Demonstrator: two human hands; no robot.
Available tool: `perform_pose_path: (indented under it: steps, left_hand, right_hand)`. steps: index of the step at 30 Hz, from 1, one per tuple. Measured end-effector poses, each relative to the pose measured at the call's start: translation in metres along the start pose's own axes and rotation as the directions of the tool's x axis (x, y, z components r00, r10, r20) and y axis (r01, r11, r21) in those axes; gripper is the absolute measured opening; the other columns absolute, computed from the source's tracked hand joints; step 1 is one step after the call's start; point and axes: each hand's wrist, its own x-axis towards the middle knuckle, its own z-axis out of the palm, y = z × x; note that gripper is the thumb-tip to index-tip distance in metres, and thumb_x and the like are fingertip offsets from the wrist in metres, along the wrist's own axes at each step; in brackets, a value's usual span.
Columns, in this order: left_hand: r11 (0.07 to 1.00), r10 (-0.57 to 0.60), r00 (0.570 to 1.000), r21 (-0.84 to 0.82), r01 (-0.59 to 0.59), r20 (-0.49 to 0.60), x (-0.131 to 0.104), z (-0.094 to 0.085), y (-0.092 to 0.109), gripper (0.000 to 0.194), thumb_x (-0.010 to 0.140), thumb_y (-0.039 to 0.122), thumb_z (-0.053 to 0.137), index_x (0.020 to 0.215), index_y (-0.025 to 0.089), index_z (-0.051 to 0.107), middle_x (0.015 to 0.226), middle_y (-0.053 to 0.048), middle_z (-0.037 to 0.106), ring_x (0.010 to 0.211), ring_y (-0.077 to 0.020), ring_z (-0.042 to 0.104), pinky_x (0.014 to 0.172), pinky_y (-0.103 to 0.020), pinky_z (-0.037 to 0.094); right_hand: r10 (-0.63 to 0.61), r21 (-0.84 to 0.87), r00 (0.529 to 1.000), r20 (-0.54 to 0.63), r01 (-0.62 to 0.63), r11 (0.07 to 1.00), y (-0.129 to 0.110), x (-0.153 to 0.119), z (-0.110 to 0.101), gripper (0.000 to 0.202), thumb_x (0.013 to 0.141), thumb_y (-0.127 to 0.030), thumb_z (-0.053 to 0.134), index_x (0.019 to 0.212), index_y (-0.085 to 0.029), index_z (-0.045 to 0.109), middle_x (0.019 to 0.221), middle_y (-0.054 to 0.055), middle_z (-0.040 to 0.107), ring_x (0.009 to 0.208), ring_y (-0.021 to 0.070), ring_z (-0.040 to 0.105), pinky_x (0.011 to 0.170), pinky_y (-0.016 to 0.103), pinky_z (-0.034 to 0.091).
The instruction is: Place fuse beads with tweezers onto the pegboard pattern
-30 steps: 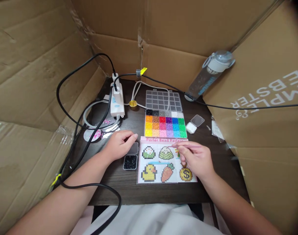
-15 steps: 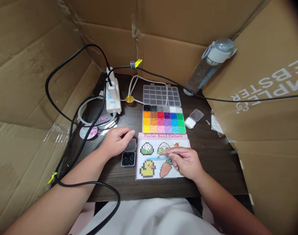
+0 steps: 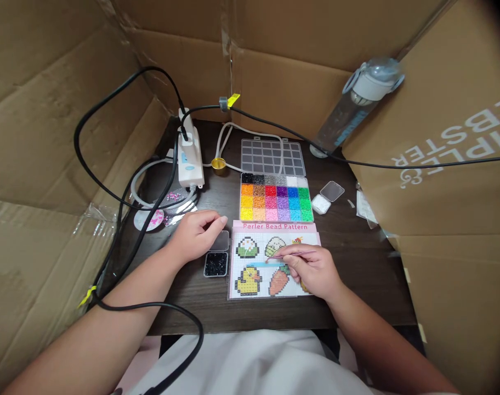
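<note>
Pinching a thin pink tool (image 3: pixel 278 257) between thumb and forefinger, the right hand (image 3: pixel 314 269) is over the right part of a pattern sheet (image 3: pixel 250 226) headed "Perler Bead Pattern"; its fingers are closed on the tool, whose tip points left and lies over the sheet between the rice-ball drawing above and the carrot drawing below. Whether the tip touches the sheet or grips anything is too small to tell. The left hand (image 3: pixel 198 233) is just left of the sheet, its fingers loosely curled, the thumb reaching toward the forefinger; I cannot tell whether anything is between them. Near that hand lies a small clear box of black beads (image 3: pixel 216 264), its lid (image 3: pixel 220 241) folded back behind it, partly behind the thumb. Directly beyond the sheet sits a bead tray (image 3: pixel 277 221) with compartments sorted by colour, from black, grey and white at the far row to yellow, pink, blue and green nearer. Behind that lies a clear gridded lid (image 3: pixel 270 159), and right of the tray a small open box of white beads (image 3: pixel 321 204). All of these lie on the dark table (image 3: pixel 274 318).
</note>
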Motion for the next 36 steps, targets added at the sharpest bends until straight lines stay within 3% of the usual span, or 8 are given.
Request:
perform_pose_path:
  steps: [10,16,20,24,30,34,36]
  left_hand:
    - [1.0,-0.009,1.0,0.011,0.009,0.007,0.0,0.0,0.002,0.04,0.09,0.039,0.048,0.058,0.017,0.056,0.054,0.001,0.052,0.053,-0.0117,0.046,0.055,-0.027,0.033]
    - [0.999,-0.032,0.999,0.006,0.032,0.008,0.001,-0.002,0.005,0.039,0.089,0.04,0.049,0.058,0.017,0.056,0.054,0.001,0.052,0.053,-0.0121,0.046,0.054,-0.027,0.033]
    - [0.999,-0.038,0.999,0.001,0.038,0.01,0.001,-0.002,0.005,0.039,0.088,0.041,0.049,0.058,0.018,0.057,0.053,0.002,0.051,0.052,-0.0121,0.045,0.054,-0.027,0.034]
    - [0.999,-0.042,0.999,0.0,0.042,0.011,0.002,-0.001,0.004,0.04,0.088,0.041,0.049,0.057,0.018,0.056,0.053,0.001,0.051,0.052,-0.0122,0.045,0.054,-0.027,0.034]
    - [0.999,-0.049,0.999,0.008,0.049,0.005,0.001,-0.001,0.004,0.039,0.088,0.042,0.049,0.059,0.018,0.058,0.054,0.001,0.053,0.053,-0.0125,0.047,0.054,-0.027,0.033]
    - [0.999,-0.043,0.999,0.012,0.043,-0.002,0.001,-0.001,0.005,0.039,0.088,0.042,0.049,0.059,0.018,0.058,0.054,0.001,0.054,0.054,-0.0125,0.048,0.054,-0.027,0.034]
    - [0.999,-0.044,0.999,0.019,0.044,0.005,0.001,-0.001,0.004,0.04,0.089,0.042,0.049,0.058,0.018,0.057,0.054,0.001,0.053,0.053,-0.0124,0.047,0.054,-0.027,0.033]
  right_hand:
    - [0.026,-0.005,0.999,-0.044,-0.027,1.0,-0.01,-0.001,0.001,0.022,0.078,-0.035,0.072,0.082,-0.015,0.078,0.06,0.004,0.069,0.038,0.0072,0.046,0.035,0.021,0.039]
    - [-0.041,0.09,0.988,-0.151,0.055,0.994,-0.011,0.004,-0.017,0.023,0.081,-0.037,0.072,0.087,-0.015,0.077,0.045,-0.002,0.055,0.037,0.0087,0.044,0.034,0.022,0.038]
    - [-0.139,0.23,0.933,-0.333,0.223,0.947,-0.018,0.009,-0.033,0.022,0.075,-0.038,0.079,0.079,-0.017,0.073,0.066,0.005,0.07,0.038,0.007,0.044,0.031,0.021,0.034]
    - [-0.202,0.179,0.887,-0.415,0.298,0.938,-0.035,0.009,-0.044,0.022,0.073,-0.038,0.08,0.079,-0.019,0.07,0.08,0.007,0.075,0.038,0.0058,0.043,0.03,0.02,0.033]
    - [-0.339,0.044,0.853,-0.396,0.387,0.921,-0.062,0.026,-0.047,0.019,0.078,-0.04,0.076,0.082,-0.022,0.072,0.077,0.005,0.073,0.04,0.0069,0.043,0.033,0.022,0.034]
    - [-0.348,-0.066,0.896,-0.274,0.343,0.937,-0.068,0.058,-0.028,0.026,0.083,-0.045,0.07,0.085,-0.02,0.073,0.054,-0.001,0.059,0.039,0.0085,0.044,0.035,0.024,0.037]
    - [-0.327,-0.044,0.908,-0.264,0.327,0.944,-0.062,0.076,-0.013,0.024,0.083,-0.043,0.069,0.087,-0.02,0.072,0.053,-0.003,0.056,0.042,0.0093,0.047,0.037,0.023,0.04]
